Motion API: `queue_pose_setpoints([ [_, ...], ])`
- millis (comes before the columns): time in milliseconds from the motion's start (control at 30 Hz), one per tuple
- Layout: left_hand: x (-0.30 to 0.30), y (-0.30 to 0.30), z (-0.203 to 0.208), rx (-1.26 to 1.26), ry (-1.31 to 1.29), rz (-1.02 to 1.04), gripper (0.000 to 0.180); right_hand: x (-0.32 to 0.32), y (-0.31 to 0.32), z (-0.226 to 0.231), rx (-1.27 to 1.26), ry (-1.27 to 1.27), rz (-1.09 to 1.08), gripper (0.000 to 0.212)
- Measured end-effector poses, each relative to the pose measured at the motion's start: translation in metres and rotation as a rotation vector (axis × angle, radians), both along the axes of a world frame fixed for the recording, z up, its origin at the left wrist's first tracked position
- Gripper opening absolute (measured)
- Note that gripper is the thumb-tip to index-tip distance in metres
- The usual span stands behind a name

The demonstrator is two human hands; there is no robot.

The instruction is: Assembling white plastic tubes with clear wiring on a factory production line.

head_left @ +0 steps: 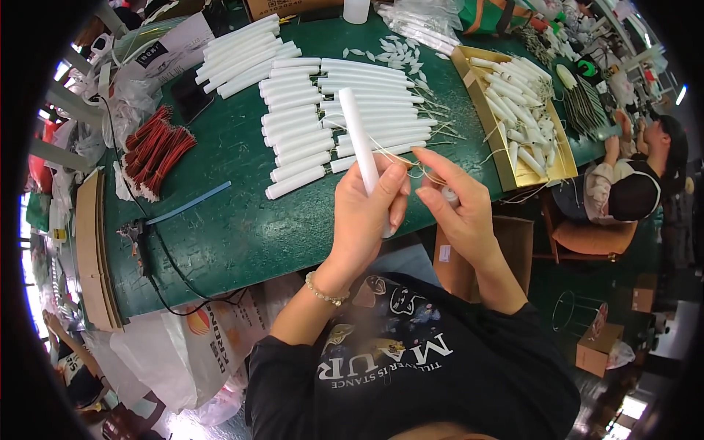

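In front of my chest, above the near edge of the green table (242,242), my left hand (367,205) is closed round a long white candle-shaped tube (355,128), held tilted. Thin pale wires (416,167) run from near the tube to my right hand (466,213). Its thumb and forefinger close in on those wires, while a small white cylindrical piece (450,196) sits tucked against its curled fingers. Beyond my hands lie rows of white tubes (301,139), some with wires trailing from their right ends.
A gold box (484,117) of white wired pieces stands at the right. Small white flame-shaped tips (396,53) lie farther back. Red wire bundles (155,154), a blue strip (192,203) and a black corded tool (139,238) are at the left. Another person (623,180) sits at the right.
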State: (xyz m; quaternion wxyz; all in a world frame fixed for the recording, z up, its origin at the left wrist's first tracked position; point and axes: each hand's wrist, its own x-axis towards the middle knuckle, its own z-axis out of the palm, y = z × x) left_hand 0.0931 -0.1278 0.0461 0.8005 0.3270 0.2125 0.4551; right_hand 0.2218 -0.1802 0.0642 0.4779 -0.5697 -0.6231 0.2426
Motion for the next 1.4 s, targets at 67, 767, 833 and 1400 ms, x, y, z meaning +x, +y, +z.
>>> queue_pose_setpoints([
  [67,0.001,-0.001,-0.001,0.008,0.007,-0.019,0.018,0.004,0.005,-0.006,0.148,-0.093,-0.021,0.032],
  [767,-0.027,0.039,-0.012,-0.089,-0.078,0.345,0.034,0.018,-0.006,-0.005,-0.043,0.234,-0.092,0.008],
  [833,-0.029,0.041,-0.017,-0.185,-0.116,0.344,0.031,0.019,-0.010,-0.010,-0.071,0.203,-0.087,0.008],
  [1400,-0.054,0.037,-0.011,0.020,0.046,0.449,0.020,0.029,-0.013,-0.007,-0.308,0.271,-0.124,0.011],
])
